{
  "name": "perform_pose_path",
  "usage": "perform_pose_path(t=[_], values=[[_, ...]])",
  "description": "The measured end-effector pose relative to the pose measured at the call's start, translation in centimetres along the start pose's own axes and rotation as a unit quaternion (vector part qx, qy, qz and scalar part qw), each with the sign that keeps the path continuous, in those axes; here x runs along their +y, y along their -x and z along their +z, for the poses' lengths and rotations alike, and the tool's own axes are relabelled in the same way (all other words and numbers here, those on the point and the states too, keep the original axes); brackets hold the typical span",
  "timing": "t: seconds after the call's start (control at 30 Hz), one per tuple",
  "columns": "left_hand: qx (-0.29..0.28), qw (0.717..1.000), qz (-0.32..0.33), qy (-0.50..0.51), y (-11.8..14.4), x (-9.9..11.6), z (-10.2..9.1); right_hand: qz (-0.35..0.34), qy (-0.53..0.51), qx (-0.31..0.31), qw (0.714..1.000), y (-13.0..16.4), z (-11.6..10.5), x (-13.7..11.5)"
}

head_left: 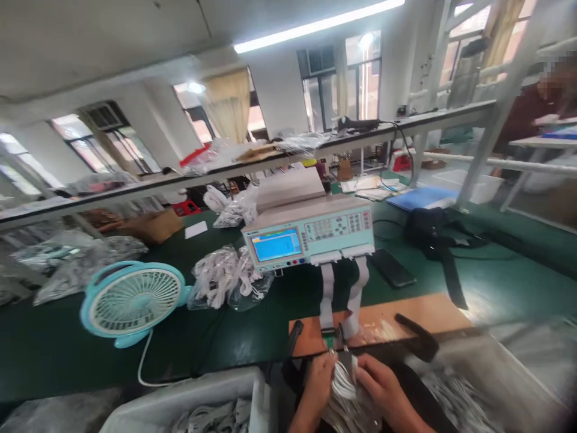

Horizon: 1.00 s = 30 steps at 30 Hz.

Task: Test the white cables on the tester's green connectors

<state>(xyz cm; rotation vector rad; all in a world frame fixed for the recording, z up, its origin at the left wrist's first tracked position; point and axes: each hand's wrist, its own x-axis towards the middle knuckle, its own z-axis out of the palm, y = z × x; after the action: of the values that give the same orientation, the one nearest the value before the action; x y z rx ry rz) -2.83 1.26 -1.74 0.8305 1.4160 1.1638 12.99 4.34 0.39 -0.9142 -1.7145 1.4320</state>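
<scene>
A coiled white cable (343, 383) hangs between my two hands at the bottom of the head view. My left hand (319, 380) is closed on one end of it, with the fingertips just below a small green circuit board (330, 341). In my right hand (377, 380) is the other, white end, pinched between thumb and fingers beside a second dark connector. Two grey ribbon cables (327, 291) run from these connectors up to a bench tester (311, 231) with a lit blue screen. More pale cables lie below my hands, partly hidden by them.
A white bin (256, 380) of grey cables stands at lower left, another bin (509, 367) at lower right. On the green bench are a blue fan (139, 300), bagged cables (216, 270), a phone (393, 268) and a black bag (426, 227). A person (525, 120) is at far right.
</scene>
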Motion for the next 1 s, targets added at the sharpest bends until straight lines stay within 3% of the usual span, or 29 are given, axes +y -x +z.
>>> perform_pose_path(t=[0.23,0.43,0.83,1.0], values=[[-0.002,0.997,0.052,-0.050,1.0,1.5,0.2,0.060,-0.065,0.076,0.993,-1.2,1.8,1.2],[-0.014,0.998,0.023,-0.049,0.9,1.0,-0.1,0.079,-0.062,0.085,0.991,-1.3,2.1,1.2],[-0.002,0.996,0.035,-0.076,1.0,1.3,-0.1,0.083,-0.083,0.075,0.990,-1.6,1.8,1.0],[-0.008,0.997,0.044,-0.067,0.9,1.4,0.0,0.133,-0.134,0.085,0.978,-1.9,2.0,0.4]])
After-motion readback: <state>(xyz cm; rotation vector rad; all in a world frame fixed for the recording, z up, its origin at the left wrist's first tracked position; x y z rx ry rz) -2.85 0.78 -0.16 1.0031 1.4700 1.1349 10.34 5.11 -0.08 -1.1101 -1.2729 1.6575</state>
